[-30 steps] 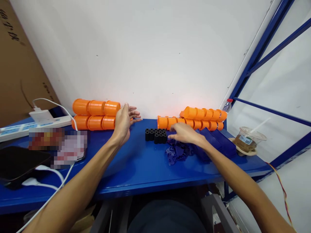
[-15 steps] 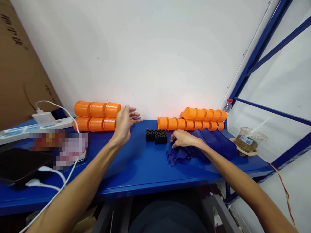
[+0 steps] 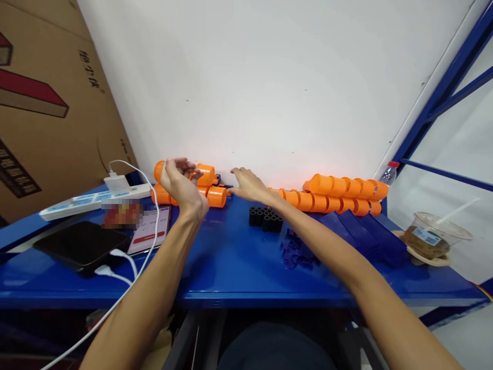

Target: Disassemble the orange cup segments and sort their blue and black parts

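Observation:
My left hand (image 3: 184,186) is raised in front of the left stack of orange cups (image 3: 216,196), palm turned up, its fingers loosely bent and apart with nothing seen in them. That hand hides part of the stack. Small dark blue parts (image 3: 217,180) show at the stack's right end. Just right of them is my right hand (image 3: 248,185), its fingers stretched out and thumb apart. Below the right wrist stands a cluster of short black tubes (image 3: 265,219). Loose dark blue plastic pieces (image 3: 295,253) lie nearer the front, partly behind my right forearm.
On the right are a longer row of orange cups (image 3: 327,195), blue panels (image 3: 360,234), a drink cup (image 3: 427,236) and a bottle (image 3: 389,174). The left side of the blue table (image 3: 231,272) holds a power strip (image 3: 90,200), a phone (image 3: 152,231), a black device (image 3: 82,244) and a white cable.
My right hand has left the blue pieces and moved left to the left stack's end. My left hand has shifted left and turned palm up. The view has swung left.

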`<move>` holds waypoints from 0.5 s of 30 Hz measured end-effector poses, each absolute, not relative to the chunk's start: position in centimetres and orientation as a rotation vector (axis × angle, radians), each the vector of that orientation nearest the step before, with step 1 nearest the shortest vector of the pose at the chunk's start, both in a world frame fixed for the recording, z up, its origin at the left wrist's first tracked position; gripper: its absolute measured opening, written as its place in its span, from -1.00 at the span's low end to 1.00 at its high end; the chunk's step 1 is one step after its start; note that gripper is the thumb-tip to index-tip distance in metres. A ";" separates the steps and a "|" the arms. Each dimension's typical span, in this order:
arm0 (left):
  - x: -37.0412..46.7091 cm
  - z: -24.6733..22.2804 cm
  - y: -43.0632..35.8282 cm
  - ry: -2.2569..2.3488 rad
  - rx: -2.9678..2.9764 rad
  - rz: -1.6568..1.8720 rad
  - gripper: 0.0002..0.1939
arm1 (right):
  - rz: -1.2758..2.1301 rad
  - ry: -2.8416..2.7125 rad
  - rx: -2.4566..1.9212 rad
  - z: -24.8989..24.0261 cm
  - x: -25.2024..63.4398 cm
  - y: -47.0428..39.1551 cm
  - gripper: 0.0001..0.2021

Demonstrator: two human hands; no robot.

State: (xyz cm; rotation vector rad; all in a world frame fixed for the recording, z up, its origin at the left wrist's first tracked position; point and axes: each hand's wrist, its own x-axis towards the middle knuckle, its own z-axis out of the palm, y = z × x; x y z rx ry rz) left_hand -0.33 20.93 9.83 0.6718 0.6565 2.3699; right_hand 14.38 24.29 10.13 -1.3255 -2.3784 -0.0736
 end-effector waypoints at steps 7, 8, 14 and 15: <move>-0.7 9.2 21.3 0.653 0.805 2.367 -0.81 | 0.241 -2.386 -1.285 10.5 8.0 30.5 -0.16; -0.7 9.2 21.3 0.653 0.809 2.368 -0.81 | 0.288 -2.379 -1.279 10.4 7.6 30.9 -0.20; -0.4 9.6 20.8 0.607 0.716 2.382 -0.82 | 0.439 -2.227 -1.233 10.5 7.2 32.0 -0.52; -0.4 9.8 20.7 0.606 0.692 2.397 -0.82 | 0.463 -2.158 -1.209 10.9 7.6 31.9 -0.54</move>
